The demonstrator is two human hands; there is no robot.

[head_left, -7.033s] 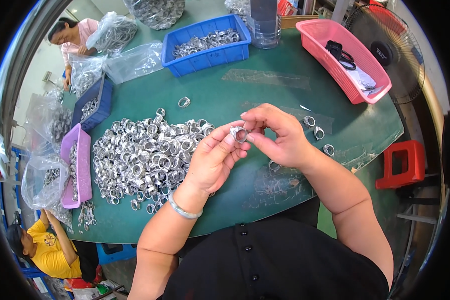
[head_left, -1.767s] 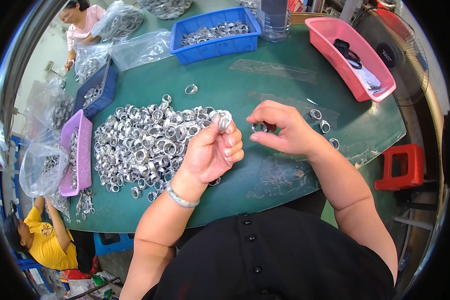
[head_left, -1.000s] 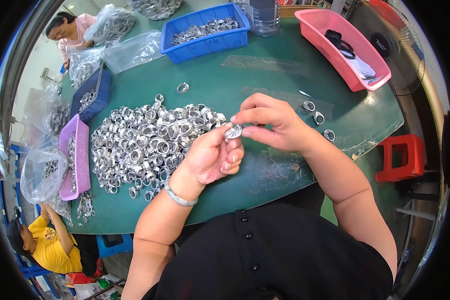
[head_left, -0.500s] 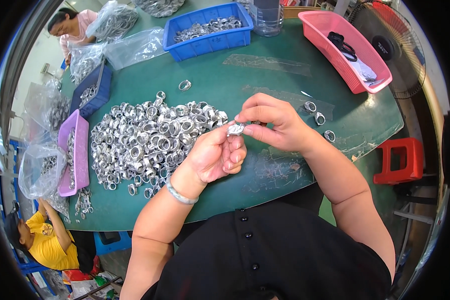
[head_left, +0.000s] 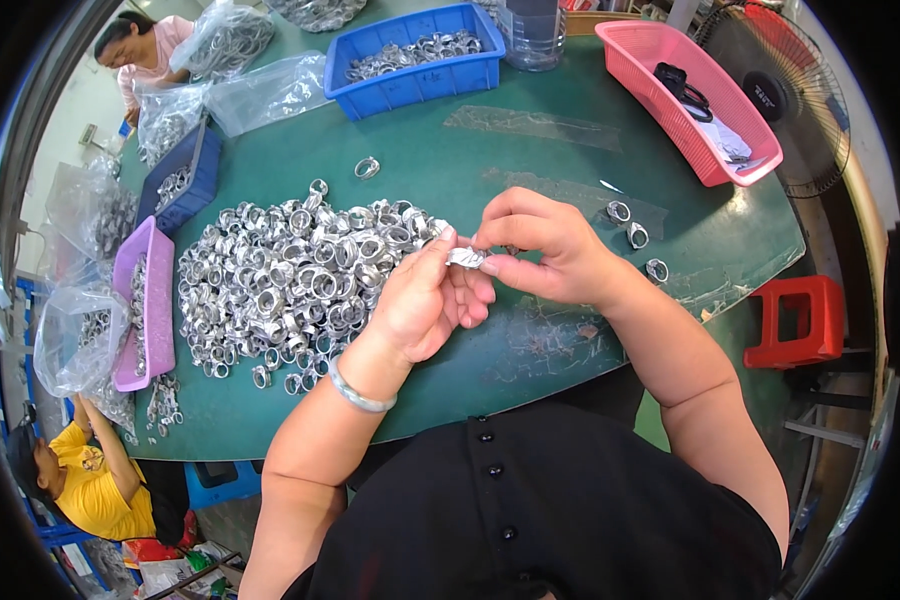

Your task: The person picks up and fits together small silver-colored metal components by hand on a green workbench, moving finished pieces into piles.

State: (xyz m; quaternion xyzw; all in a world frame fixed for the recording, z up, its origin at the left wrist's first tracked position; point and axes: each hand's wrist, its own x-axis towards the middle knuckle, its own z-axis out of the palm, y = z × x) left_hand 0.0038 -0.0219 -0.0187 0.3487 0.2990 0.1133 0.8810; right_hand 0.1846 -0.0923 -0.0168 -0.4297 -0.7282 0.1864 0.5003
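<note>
A silver-coloured metal ring with a broad patterned face is held up between my two hands, above the table. My right hand pinches it with thumb and forefinger. My left hand, with a pale bangle on its wrist, grips the ring's other side with thumb and fingers; its lower fingers are loosely curled. Just left of my left hand lies a wide heap of similar rings. A single ring lies apart beyond the heap, and several more, one of them a ring, lie right of my right hand.
On the green table stand a blue bin of rings, a pink basket, a purple basket and a dark blue bin. A red stool is at right. Two other people sit at left.
The ring has turned slightly and shifted a little left between my hands. My left fingers have loosened and spread a bit, and its thumb has moved up along the ring.
</note>
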